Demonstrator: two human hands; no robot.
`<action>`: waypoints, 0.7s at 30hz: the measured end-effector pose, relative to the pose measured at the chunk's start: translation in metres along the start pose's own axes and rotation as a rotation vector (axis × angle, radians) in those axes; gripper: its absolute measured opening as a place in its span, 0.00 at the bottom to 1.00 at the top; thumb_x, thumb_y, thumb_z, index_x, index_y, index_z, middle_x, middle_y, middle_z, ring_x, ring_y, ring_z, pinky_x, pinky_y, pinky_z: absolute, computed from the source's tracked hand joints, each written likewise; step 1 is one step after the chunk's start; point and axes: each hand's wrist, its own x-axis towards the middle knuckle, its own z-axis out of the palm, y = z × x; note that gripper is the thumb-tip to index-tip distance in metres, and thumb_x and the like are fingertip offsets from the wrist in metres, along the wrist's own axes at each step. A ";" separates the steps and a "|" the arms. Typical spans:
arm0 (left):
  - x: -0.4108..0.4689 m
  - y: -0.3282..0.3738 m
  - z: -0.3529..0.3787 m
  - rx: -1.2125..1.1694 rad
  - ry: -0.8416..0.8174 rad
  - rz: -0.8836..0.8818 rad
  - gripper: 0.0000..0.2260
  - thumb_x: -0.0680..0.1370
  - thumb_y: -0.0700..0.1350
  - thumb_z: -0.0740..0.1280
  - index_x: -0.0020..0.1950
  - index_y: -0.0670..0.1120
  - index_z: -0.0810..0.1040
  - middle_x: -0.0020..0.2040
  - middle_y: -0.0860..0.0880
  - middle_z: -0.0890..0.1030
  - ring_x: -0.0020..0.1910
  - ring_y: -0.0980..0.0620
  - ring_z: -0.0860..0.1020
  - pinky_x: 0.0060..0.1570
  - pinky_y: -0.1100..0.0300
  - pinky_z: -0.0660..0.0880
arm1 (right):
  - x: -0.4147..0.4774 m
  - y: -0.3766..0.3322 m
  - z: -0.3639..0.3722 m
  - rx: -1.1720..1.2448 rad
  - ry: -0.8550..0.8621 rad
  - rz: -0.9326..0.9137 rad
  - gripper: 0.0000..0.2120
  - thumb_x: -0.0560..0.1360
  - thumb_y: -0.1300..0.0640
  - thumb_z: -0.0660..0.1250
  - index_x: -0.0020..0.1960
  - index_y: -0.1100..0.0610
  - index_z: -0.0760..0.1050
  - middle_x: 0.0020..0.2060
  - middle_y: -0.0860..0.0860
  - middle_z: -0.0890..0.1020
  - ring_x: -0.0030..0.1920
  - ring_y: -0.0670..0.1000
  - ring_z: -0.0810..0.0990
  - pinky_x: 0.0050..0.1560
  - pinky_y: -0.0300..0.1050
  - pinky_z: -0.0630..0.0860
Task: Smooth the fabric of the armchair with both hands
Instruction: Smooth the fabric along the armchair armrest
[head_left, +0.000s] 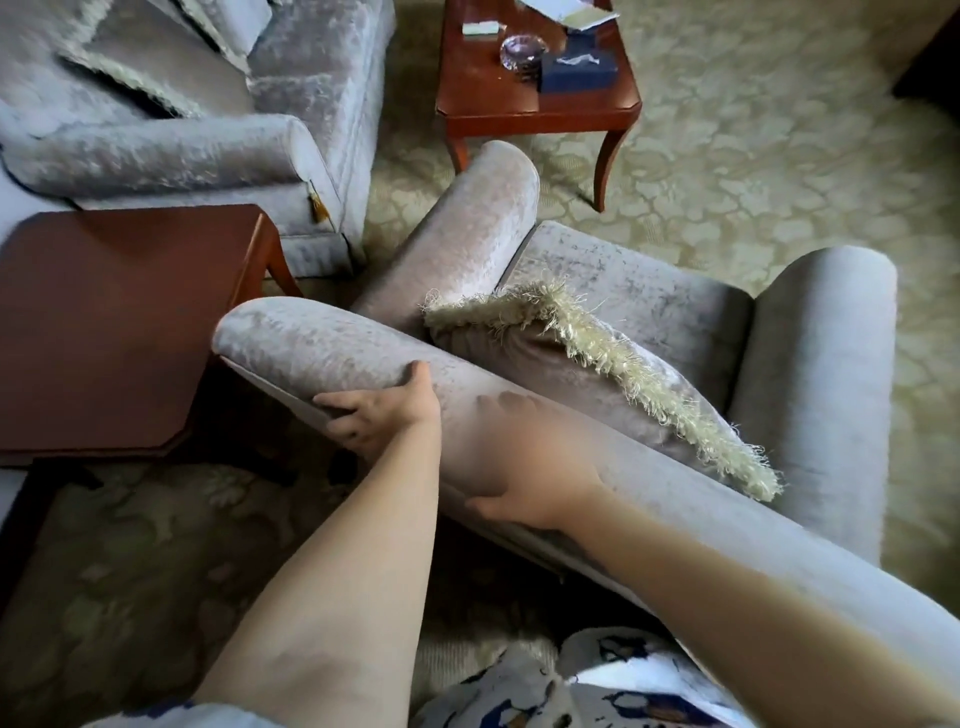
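The armchair (649, 322) stands below the person, whose 2 flat, released hands, left hand (376, 410) and blurred right hand (530, 478), press its top roll (322, 343); a hard sweep could topple the fringed cushion (571, 364) or leave streaks.

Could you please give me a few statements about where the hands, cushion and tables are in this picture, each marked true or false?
1. Both hands rest on the armchair's padded top roll. True.
2. The fringed cushion lies on the floor. False: it sits on the armchair seat.
3. The left hand holds the cushion's fringe. False: it lies open on the roll.
4. The right hand is blurred. True.
5. The tissue box stands on the far table. True.
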 end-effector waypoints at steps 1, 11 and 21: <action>0.000 -0.001 0.000 0.008 0.003 0.001 0.55 0.63 0.64 0.70 0.76 0.42 0.39 0.67 0.36 0.60 0.62 0.34 0.67 0.60 0.42 0.69 | -0.001 -0.001 0.001 0.002 0.010 0.002 0.54 0.58 0.27 0.62 0.75 0.52 0.49 0.71 0.59 0.63 0.69 0.61 0.62 0.67 0.58 0.61; 0.000 -0.001 0.003 0.014 0.067 0.002 0.54 0.63 0.64 0.70 0.76 0.42 0.42 0.67 0.37 0.62 0.61 0.35 0.67 0.57 0.43 0.68 | 0.001 0.002 0.007 0.052 0.067 -0.011 0.53 0.58 0.25 0.62 0.75 0.50 0.53 0.68 0.57 0.67 0.67 0.60 0.65 0.66 0.58 0.61; -0.004 0.008 0.010 0.001 0.178 0.003 0.48 0.66 0.65 0.66 0.75 0.44 0.46 0.65 0.37 0.63 0.59 0.34 0.67 0.54 0.42 0.70 | 0.008 0.012 0.001 0.052 0.017 -0.068 0.52 0.60 0.25 0.57 0.76 0.51 0.47 0.72 0.58 0.61 0.69 0.60 0.61 0.68 0.58 0.59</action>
